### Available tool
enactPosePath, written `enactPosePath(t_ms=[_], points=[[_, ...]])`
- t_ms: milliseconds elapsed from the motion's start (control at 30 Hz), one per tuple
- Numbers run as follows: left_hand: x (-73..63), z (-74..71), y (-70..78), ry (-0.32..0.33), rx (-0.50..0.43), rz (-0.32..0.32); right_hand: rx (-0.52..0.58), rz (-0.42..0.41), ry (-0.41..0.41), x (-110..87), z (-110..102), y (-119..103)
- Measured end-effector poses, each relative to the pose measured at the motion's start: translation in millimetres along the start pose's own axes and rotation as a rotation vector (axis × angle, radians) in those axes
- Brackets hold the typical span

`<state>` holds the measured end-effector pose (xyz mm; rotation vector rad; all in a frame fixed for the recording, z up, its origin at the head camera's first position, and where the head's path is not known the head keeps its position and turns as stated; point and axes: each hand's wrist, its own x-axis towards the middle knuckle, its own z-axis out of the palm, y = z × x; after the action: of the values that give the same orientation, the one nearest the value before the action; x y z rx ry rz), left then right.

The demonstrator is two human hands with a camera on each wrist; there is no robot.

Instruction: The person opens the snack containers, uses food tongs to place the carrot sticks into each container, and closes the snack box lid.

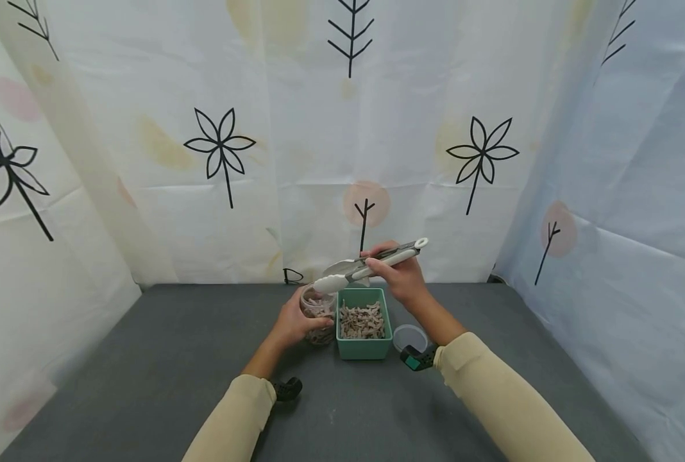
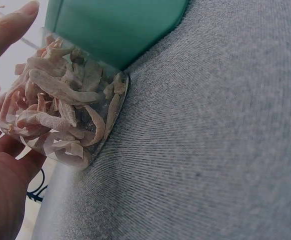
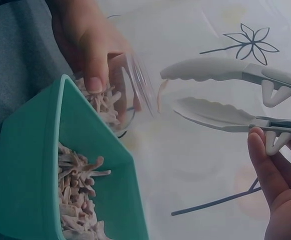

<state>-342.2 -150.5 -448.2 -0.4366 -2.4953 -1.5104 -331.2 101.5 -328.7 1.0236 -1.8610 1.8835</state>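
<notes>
My left hand (image 1: 289, 322) grips a clear jar (image 2: 93, 145) standing on the table, its thumb and fingers around the sides. Pale, dried-looking twisted strips (image 2: 60, 90) fill much of that jar. Against the jar's right side is a green rectangular container (image 1: 364, 350) with more such pieces (image 1: 362, 322) inside. My right hand (image 1: 400, 277) holds white-and-grey tongs (image 3: 210, 69), their scalloped ends over the jar's mouth. Those ends stand apart in the right wrist view, and one thin strip (image 3: 161, 95) hangs at the upper tip.
Right of the green container, a round translucent lid (image 1: 410, 338) lies on the dark grey table (image 1: 204, 366), close to my right wrist. A patterned white cloth (image 1: 319, 128) hangs behind the table's far edge and along both sides.
</notes>
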Motion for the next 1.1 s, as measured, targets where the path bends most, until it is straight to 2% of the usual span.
enactPosePath(t_ms=[333, 600, 800, 833, 1033, 1100], points=[[-0.3, -0.5, -0.8, -0.007, -0.011, 0.005, 0.039, 0.009, 0.037, -1.1, 2.7, -0.2], [0.5, 0.0, 0.2, -0.011, -0.019, 0.011, 0.01, 0.013, 0.06, -0.3, 4.6, -2.4], [0.6, -0.1, 0.5, -0.004, -0.029, 0.034, 0.021, 0.002, 0.092, -2.2, -4.3, -1.4], [-1.6, -1.3, 6.0, -0.007, -0.033, 0.035, 0.018, 0.005, 0.095, -3.0, -5.5, -4.2], [-2.2, -0.7, 4.4, -0.01, -0.027, 0.059, -0.025, 0.016, 0.12, -6.4, -19.7, -4.5], [-0.7, 0.4, -1.0, -0.005, -0.019, 0.06, -0.043, 0.014, 0.13, -8.3, -25.4, -0.5]])
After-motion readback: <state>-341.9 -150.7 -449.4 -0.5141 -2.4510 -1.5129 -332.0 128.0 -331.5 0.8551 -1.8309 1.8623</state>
